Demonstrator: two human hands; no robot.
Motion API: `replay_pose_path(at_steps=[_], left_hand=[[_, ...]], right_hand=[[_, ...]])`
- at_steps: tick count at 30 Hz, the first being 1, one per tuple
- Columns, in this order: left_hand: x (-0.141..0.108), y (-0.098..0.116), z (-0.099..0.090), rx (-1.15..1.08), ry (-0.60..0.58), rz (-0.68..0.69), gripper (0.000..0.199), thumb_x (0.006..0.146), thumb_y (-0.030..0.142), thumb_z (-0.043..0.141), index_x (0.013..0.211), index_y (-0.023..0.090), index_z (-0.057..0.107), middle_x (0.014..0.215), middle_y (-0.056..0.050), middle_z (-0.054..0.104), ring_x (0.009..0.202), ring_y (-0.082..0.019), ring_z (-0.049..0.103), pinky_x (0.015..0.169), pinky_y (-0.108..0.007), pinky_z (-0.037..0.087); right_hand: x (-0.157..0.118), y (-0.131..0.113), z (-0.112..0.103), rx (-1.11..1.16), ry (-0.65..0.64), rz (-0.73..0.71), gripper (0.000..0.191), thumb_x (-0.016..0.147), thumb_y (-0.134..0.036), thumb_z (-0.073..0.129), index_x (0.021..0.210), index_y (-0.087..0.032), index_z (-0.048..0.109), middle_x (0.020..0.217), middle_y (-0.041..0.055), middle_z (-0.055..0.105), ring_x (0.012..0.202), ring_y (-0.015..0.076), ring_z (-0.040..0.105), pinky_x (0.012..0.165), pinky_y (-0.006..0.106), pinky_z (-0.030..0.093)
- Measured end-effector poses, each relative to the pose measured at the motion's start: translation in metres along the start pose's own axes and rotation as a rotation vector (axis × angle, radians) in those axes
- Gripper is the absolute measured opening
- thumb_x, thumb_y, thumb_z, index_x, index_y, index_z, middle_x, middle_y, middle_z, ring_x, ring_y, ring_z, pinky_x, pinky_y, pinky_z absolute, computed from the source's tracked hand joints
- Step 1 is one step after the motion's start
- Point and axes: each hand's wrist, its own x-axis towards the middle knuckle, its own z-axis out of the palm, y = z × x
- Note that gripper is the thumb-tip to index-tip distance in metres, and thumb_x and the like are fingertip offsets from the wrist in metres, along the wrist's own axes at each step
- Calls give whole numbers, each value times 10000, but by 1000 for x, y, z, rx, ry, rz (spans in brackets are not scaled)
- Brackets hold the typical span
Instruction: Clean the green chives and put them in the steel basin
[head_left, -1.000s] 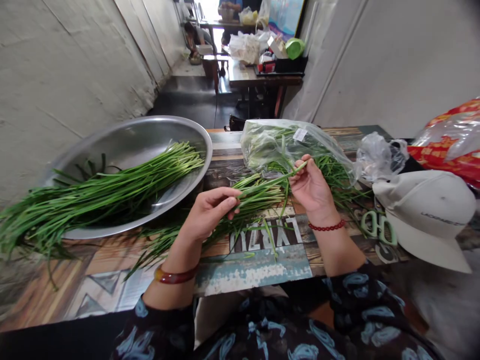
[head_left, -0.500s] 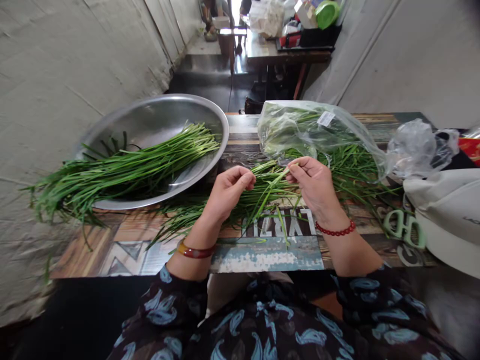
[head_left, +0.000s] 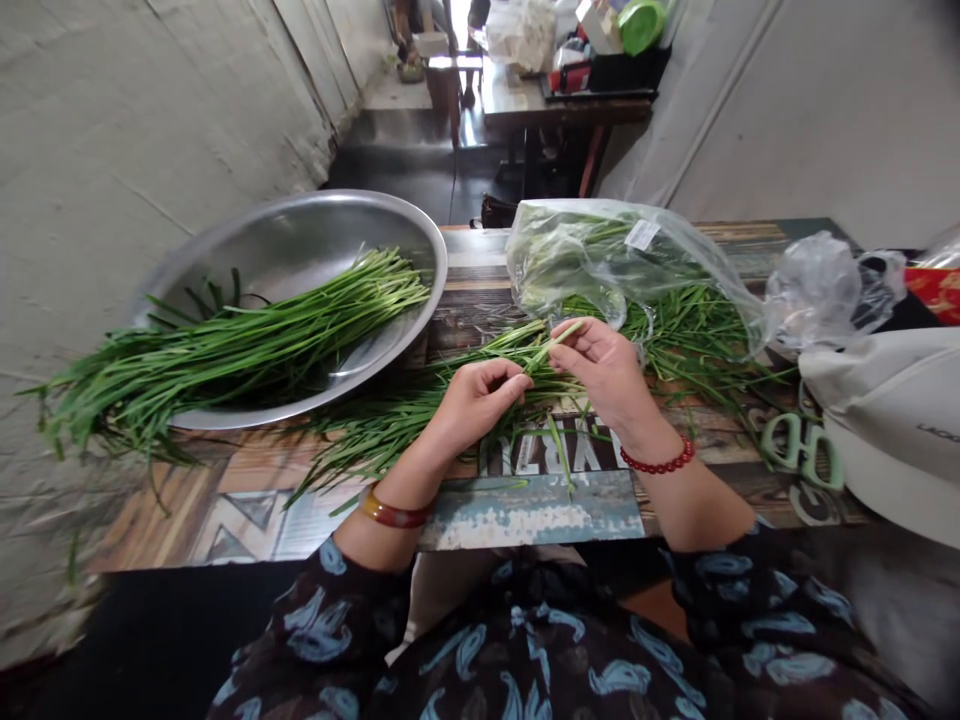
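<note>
My right hand point(head_left: 600, 370) pinches the pale end of a garlic chive stalk point(head_left: 564, 335) between thumb and fingers. Close beside it, my left hand point(head_left: 480, 400) has thumb and fingertips closed on the same stalk, lower down. Under both hands lies a loose spread of garlic chives point(head_left: 390, 425) on the patterned table point(head_left: 525, 515). To the left, a big steel basin point(head_left: 300, 225) holds a thick bundle of chives point(head_left: 285, 335), its leafy tips hanging over the rim. A clear plastic bag point(head_left: 600, 255) with more chives lies just beyond my right hand.
Green-handled scissors point(head_left: 802, 450) lie at the right, beside a white cap point(head_left: 892, 420). Behind them is a crumpled plastic bag point(head_left: 814, 290). A wall point(head_left: 90, 200) stands close on the left. Farther back, another table point(head_left: 517, 100) carries several items.
My left hand has moved right and closed on the stalk near my right hand. The view has shifted slightly, and the basin and bag look otherwise the same.
</note>
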Motion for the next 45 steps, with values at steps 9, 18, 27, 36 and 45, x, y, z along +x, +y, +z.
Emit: replay_pose_path(at_steps=[9, 18, 27, 36, 45], left_hand=[[1, -6, 1, 24, 73, 3, 239, 815, 282, 582, 621, 145, 558, 592, 33, 470, 577, -85, 403, 563, -220, 320], [2, -9, -8, 83, 236, 27, 215, 794, 274, 567, 619, 151, 553, 567, 42, 419, 550, -79, 359, 537, -220, 282], [1, -4, -7, 81, 94, 9, 246, 806, 269, 548, 595, 146, 522, 587, 36, 422, 578, -84, 371, 555, -220, 286], [0, -5, -5, 75, -18, 69, 236, 866, 320, 554, 740, 137, 631, 692, 4, 578, 660, -117, 497, 626, -224, 377], [0, -8, -2, 140, 85, 121, 366, 911, 345, 499, 598, 158, 523, 550, 32, 486, 562, -103, 434, 556, -219, 326]], right_hand=[[2, -4, -5, -298, 18, -191, 372, 783, -188, 678, 1130, -252, 558, 781, -27, 630, 687, 126, 590, 679, 291, 512], [14, -22, -47, -283, 301, -264, 135, 802, -160, 558, 818, -238, 667, 662, -15, 563, 614, 130, 538, 589, 273, 457], [5, -17, -21, -479, -194, -130, 182, 852, -345, 642, 913, -215, 754, 899, 35, 737, 811, 169, 654, 743, 309, 512], [0, 0, 0, -406, -123, -117, 242, 859, -378, 632, 715, -189, 678, 743, 17, 709, 687, 147, 618, 665, 269, 476], [-2, 7, 11, -553, -160, -241, 198, 847, -350, 639, 722, -202, 682, 680, 13, 685, 618, 153, 588, 608, 281, 455]])
